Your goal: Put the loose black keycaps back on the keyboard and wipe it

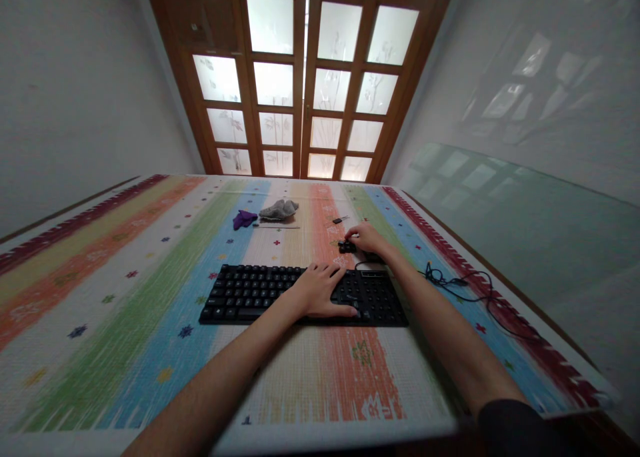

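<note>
One black keyboard (260, 291), beneath the left hand (318, 291), fingers spread. Small black pieces (345, 247), at the right hand (369, 237); grasp unclear.

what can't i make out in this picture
All in the head view:
Part of the keyboard: hidden by the left hand and forearm.
Whether the right hand grips any small black pieces: too small.
Markings on those pieces: too small.
Rest of the dark sleeve: cut off by the bottom edge.
</note>
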`<state>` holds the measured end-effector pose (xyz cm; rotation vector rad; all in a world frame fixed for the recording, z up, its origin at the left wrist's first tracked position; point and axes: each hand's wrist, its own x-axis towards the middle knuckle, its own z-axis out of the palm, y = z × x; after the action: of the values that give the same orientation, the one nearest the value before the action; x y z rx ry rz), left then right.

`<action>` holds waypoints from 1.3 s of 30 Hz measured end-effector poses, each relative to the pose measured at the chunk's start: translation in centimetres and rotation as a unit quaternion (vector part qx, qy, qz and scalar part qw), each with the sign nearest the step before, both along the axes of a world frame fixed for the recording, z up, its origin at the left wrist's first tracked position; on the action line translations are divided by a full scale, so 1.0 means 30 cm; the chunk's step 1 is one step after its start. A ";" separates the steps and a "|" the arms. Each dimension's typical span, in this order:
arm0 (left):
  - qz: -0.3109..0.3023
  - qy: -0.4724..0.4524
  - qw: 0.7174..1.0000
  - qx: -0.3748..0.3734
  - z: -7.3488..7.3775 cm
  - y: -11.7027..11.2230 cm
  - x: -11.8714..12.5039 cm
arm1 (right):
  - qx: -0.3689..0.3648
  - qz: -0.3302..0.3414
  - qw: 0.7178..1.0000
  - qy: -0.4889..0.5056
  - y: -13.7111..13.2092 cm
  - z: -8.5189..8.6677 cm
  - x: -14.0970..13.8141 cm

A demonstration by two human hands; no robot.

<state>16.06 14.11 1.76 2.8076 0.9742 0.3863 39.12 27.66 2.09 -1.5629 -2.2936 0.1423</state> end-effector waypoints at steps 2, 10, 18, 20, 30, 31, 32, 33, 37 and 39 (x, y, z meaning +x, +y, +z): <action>-0.004 0.000 1.000 0.000 0.000 0.001 0.000 | 0.000 0.002 1.000 0.004 -0.001 0.000 -0.004; -0.010 -0.003 1.000 -0.006 0.001 0.003 -0.002 | 0.033 0.000 0.998 0.049 -0.050 0.055 0.006; -0.015 0.004 1.000 -0.008 0.023 -0.004 -0.003 | -0.023 0.063 0.979 0.191 -0.290 0.068 0.019; -0.017 0.001 1.000 -0.006 0.020 -0.003 -0.003 | -0.038 0.072 0.973 0.214 -0.336 0.050 0.022; -0.013 0.009 1.000 0.000 0.014 0.001 -0.004 | -0.033 0.106 0.957 0.267 -0.385 -0.005 0.021; -0.013 0.009 1.000 0.001 0.013 0.001 -0.004 | -0.031 0.109 0.957 0.268 -0.386 -0.006 0.021; -0.013 0.008 1.000 0.002 0.012 0.000 -0.005 | -0.029 0.112 0.957 0.267 -0.387 -0.007 0.022; -0.013 0.006 1.000 0.002 0.011 0.000 -0.005 | -0.028 0.115 0.957 0.265 -0.388 -0.007 0.022; -0.012 0.002 1.000 0.003 0.010 -0.001 -0.006 | -0.020 0.124 0.959 0.255 -0.390 -0.011 0.026; -0.011 0.005 1.000 0.003 0.010 -0.001 -0.006 | -0.021 0.131 0.957 0.258 -0.389 -0.012 0.028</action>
<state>15.89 14.09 2.08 2.8261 0.9440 0.3722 39.97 15.99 1.72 -1.0656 -2.0629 0.5967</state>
